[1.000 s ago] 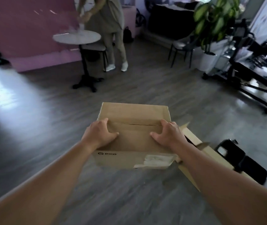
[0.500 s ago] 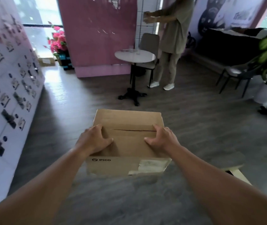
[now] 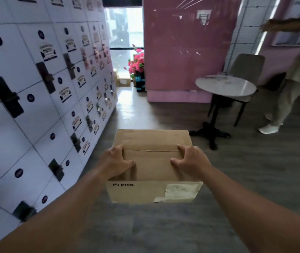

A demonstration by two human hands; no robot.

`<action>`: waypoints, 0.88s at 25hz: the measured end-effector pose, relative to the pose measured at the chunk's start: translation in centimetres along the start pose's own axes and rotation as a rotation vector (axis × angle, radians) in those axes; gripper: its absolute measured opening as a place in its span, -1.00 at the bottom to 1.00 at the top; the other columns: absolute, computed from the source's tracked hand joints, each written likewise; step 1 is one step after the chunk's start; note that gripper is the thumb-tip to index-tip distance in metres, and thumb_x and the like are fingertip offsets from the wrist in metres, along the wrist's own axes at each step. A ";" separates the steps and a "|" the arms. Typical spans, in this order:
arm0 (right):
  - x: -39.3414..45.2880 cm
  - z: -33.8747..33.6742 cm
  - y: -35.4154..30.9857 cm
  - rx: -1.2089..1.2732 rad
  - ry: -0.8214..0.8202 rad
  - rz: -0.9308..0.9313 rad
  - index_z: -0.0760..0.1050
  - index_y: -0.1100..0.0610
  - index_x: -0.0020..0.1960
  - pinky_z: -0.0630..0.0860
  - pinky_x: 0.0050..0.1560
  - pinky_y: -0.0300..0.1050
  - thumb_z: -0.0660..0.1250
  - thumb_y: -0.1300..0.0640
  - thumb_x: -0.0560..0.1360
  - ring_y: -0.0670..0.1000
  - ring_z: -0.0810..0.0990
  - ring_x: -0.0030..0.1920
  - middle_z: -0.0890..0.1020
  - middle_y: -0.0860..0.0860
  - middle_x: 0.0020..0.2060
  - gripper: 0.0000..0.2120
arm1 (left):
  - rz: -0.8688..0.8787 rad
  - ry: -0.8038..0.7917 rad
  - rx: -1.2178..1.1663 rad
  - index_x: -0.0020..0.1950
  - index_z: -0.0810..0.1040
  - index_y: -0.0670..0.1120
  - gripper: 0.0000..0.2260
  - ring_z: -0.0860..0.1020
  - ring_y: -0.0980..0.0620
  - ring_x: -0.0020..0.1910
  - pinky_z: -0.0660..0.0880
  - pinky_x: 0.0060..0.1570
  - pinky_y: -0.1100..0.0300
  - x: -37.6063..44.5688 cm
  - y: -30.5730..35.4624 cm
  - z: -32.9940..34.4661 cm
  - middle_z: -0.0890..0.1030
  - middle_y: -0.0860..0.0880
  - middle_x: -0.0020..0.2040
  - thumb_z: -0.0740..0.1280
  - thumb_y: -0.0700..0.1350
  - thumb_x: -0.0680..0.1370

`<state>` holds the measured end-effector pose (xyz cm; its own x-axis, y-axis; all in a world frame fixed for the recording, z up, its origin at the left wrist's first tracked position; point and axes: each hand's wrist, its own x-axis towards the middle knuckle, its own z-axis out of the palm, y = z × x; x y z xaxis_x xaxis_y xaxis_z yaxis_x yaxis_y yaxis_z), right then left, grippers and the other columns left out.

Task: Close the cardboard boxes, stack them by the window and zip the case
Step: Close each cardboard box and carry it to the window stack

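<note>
I carry a closed brown cardboard box [image 3: 153, 161] with a PICO mark and a torn white label on its near side, held in the air over the grey floor. My left hand [image 3: 115, 162] grips its left edge, thumb on the top flap. My right hand [image 3: 189, 160] grips the right edge the same way. Far ahead, by the window [image 3: 125, 39], another cardboard box [image 3: 122, 81] sits on the floor. The case is out of view.
A wall of white lockers [image 3: 36, 99] runs along the left. A pink partition [image 3: 183, 52] stands ahead right, with pink flowers [image 3: 137, 63] beside it. A round white table [image 3: 225, 86], a grey chair [image 3: 245, 68] and a standing person [image 3: 295, 75] are at right.
My view has swung left: the lockers and the window corridor now lie ahead, the table and person slid right, and the open box and black case left the view. My grip is unchanged.
</note>
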<state>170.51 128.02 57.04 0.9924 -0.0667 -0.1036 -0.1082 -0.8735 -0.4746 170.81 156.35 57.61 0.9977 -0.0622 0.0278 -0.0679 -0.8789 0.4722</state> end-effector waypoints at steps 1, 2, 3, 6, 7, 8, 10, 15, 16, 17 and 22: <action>2.9 0.0 -0.8 0.006 -0.011 -0.030 0.40 -0.08 0.48 0.44 0.29 0.03 0.41 -0.32 0.37 0.19 0.51 0.25 0.54 0.18 0.24 -0.26 | -0.014 0.014 0.002 0.16 0.49 0.02 -0.56 0.57 0.03 -0.05 0.55 -0.07 0.15 2.1 -0.6 -0.5 0.60 0.01 0.01 0.48 0.19 0.40; 5.6 0.2 -1.8 0.005 -0.024 -0.058 0.41 -0.08 0.47 0.46 0.28 0.04 0.41 -0.32 0.37 0.20 0.51 0.24 0.54 0.19 0.23 -0.27 | -0.035 0.022 -0.004 0.16 0.49 0.03 -0.56 0.57 0.04 -0.05 0.53 -0.10 0.17 4.1 -1.4 -0.9 0.59 0.02 0.01 0.48 0.20 0.40; 8.4 0.5 -2.8 -0.004 -0.037 -0.080 0.41 -0.08 0.46 0.46 0.27 0.04 0.42 -0.32 0.37 0.20 0.52 0.22 0.54 0.19 0.21 -0.27 | -0.058 0.028 -0.012 0.15 0.48 0.03 -0.56 0.56 0.04 -0.06 0.51 -0.12 0.19 6.3 -2.4 -1.1 0.58 0.03 0.01 0.48 0.21 0.40; 16.5 1.4 -5.4 -0.037 -0.064 -0.108 0.46 -0.08 0.40 0.49 0.23 0.03 0.41 -0.33 0.36 0.20 0.53 0.19 0.55 0.19 0.19 -0.32 | -0.089 0.038 -0.019 0.11 0.48 0.03 -0.58 0.57 0.05 -0.08 0.51 -0.13 0.19 13.2 -5.4 -1.5 0.59 0.03 -0.01 0.46 0.23 0.39; 19.5 1.8 -6.4 -0.045 -0.072 -0.113 0.47 -0.07 0.39 0.49 0.21 0.02 0.41 -0.33 0.36 0.20 0.54 0.18 0.56 0.19 0.18 -0.33 | -0.093 0.043 -0.021 0.10 0.47 0.03 -0.58 0.57 0.05 -0.09 0.52 -0.14 0.19 16.0 -6.6 -1.6 0.59 0.03 -0.02 0.46 0.23 0.40; 22.5 2.1 -7.5 -0.051 -0.076 -0.113 0.47 -0.08 0.39 0.48 0.20 0.01 0.41 -0.33 0.37 0.20 0.54 0.18 0.56 0.19 0.19 -0.34 | -0.093 0.050 -0.020 0.09 0.47 0.03 -0.58 0.57 0.05 -0.10 0.52 -0.15 0.18 19.0 -7.6 -1.8 0.60 0.03 -0.02 0.46 0.23 0.40; 28.9 2.3 -9.8 -0.057 -0.073 -0.103 0.46 -0.09 0.41 0.47 0.21 -0.01 0.42 -0.32 0.37 0.19 0.54 0.21 0.56 0.19 0.21 -0.32 | -0.081 0.061 -0.026 0.10 0.47 0.02 -0.58 0.57 0.04 -0.11 0.49 -0.18 0.20 25.4 -9.4 -2.6 0.60 0.02 -0.03 0.46 0.22 0.40; 42.1 1.2 -13.8 -0.081 -0.054 -0.079 0.40 -0.08 0.47 0.45 0.28 -0.01 0.42 -0.31 0.38 0.18 0.51 0.27 0.54 0.18 0.26 -0.28 | -0.040 0.051 -0.020 0.14 0.47 -0.02 -0.57 0.59 0.01 -0.09 0.55 -0.16 0.18 39.6 -11.8 -4.5 0.60 -0.01 -0.01 0.45 0.21 0.43; 44.9 1.1 -14.2 -0.077 -0.047 -0.074 0.40 -0.09 0.47 0.45 0.28 -0.01 0.42 -0.31 0.38 0.19 0.51 0.26 0.54 0.19 0.26 -0.28 | -0.031 0.047 -0.021 0.14 0.46 -0.02 -0.57 0.60 0.00 -0.09 0.58 -0.13 0.15 42.6 -12.2 -4.6 0.60 -0.02 -0.01 0.45 0.21 0.44; 47.7 1.1 -14.5 -0.076 -0.041 -0.072 0.40 -0.10 0.47 0.45 0.27 -0.01 0.42 -0.31 0.38 0.20 0.51 0.26 0.53 0.20 0.25 -0.29 | -0.029 0.034 -0.020 0.15 0.46 -0.02 -0.56 0.59 -0.01 -0.08 0.59 -0.12 0.13 45.6 -12.6 -4.5 0.60 -0.02 0.00 0.45 0.21 0.44; 62.1 1.5 -15.6 -0.064 -0.033 -0.082 0.39 -0.10 0.48 0.45 0.27 0.01 0.41 -0.31 0.39 0.20 0.51 0.26 0.53 0.20 0.25 -0.28 | -0.048 0.005 0.024 0.12 0.46 -0.01 -0.55 0.57 -0.02 -0.06 0.57 -0.09 0.09 60.5 -14.2 -4.0 0.59 -0.03 0.01 0.44 0.26 0.42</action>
<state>233.72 138.27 56.68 0.9952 0.0212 -0.0956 -0.0217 -0.9045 -0.4259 232.12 166.98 56.06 0.9998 -0.0177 0.0104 -0.0205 -0.8920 0.4516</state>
